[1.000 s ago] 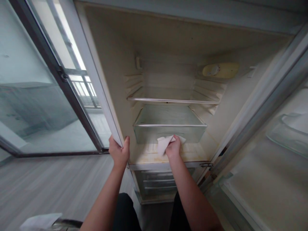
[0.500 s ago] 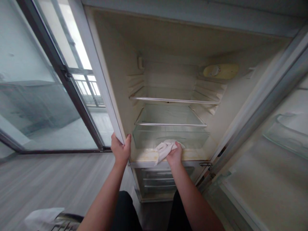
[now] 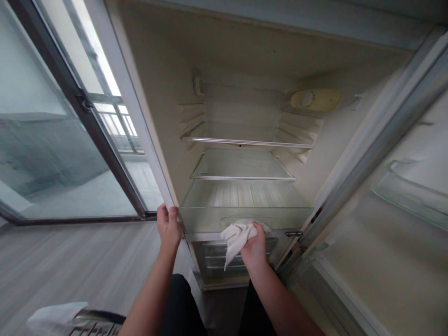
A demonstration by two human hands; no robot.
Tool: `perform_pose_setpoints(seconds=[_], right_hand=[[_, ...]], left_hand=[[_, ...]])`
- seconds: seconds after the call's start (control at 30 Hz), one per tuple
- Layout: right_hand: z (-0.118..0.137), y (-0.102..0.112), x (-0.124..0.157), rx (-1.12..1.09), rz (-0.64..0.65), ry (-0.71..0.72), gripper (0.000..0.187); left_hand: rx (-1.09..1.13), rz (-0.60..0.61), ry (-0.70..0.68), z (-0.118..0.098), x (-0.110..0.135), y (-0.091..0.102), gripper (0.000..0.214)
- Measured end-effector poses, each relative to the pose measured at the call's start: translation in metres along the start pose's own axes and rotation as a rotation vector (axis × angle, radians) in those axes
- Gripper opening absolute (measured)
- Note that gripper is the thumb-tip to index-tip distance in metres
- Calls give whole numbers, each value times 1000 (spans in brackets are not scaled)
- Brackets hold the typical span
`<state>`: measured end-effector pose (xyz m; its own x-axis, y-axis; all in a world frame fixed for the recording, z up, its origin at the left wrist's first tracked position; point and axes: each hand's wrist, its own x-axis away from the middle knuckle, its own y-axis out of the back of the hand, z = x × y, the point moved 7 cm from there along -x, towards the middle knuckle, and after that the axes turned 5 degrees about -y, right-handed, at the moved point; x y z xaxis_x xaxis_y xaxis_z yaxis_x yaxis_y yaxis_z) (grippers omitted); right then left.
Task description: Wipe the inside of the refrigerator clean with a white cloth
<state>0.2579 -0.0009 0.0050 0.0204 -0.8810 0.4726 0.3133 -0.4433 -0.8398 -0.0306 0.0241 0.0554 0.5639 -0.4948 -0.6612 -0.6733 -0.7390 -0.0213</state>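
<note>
A fridge [image 3: 154, 93] stands open in front of me. My left hand [image 3: 169, 228] is closed around the front edge of its left wall, low down, beside the drawer. In my right hand [image 3: 255, 249] a crumpled white cloth [image 3: 235, 239] is gripped, one corner hanging down. That hand and cloth are at the front handle of the clear drawer [image 3: 199, 220], which sticks forward out of the fridge. Whether the fingers also hook the handle is hidden by the cloth.
Two glass shelves sit above the drawer, the upper shelf [image 3: 245, 141] and the lower shelf [image 3: 241, 163]. The fridge door [image 3: 385, 261] stands open at right. A lower compartment [image 3: 217, 280] is below. A wire rack [image 3: 94, 326] with white material lies bottom left.
The clear drawer has slid out toward me, with my right hand and the cloth moving back and down with it. My left hand still holds the fridge edge. The view has shifted slightly.
</note>
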Motion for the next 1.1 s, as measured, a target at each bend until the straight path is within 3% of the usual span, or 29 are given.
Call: perform_pose_setpoints(seconds=[0.2, 0.37, 0.6, 0.77, 0.87, 0.97, 1.03, 1.1], right_hand=[[0, 11, 19, 1, -24, -10, 7], [4, 16, 31, 44, -13, -25, 11], [4, 18, 32, 39, -15, -3, 14], [-17, 39, 29, 127, -32, -75, 18], [-47, 51, 38, 233, 54, -198, 22], [-68, 50, 54, 339, 184, -296, 29], [-65, 37, 64, 383, 259, -279, 35], [-45, 16, 71, 412, 308, -142, 39]], left_hand=[[36, -2, 106, 23, 33, 13, 45], [68, -11, 102, 28, 24, 15, 40], [193, 70, 154, 40, 13, 2, 52], [217, 35, 190, 34, 12, 0, 51], [221, 27, 187, 26, 9, -1, 50], [243, 13, 182, 18, 3, 0, 54], [252, 11, 178, 11, -3, 1, 57], [260, 25, 169, 2, -10, 2, 60]])
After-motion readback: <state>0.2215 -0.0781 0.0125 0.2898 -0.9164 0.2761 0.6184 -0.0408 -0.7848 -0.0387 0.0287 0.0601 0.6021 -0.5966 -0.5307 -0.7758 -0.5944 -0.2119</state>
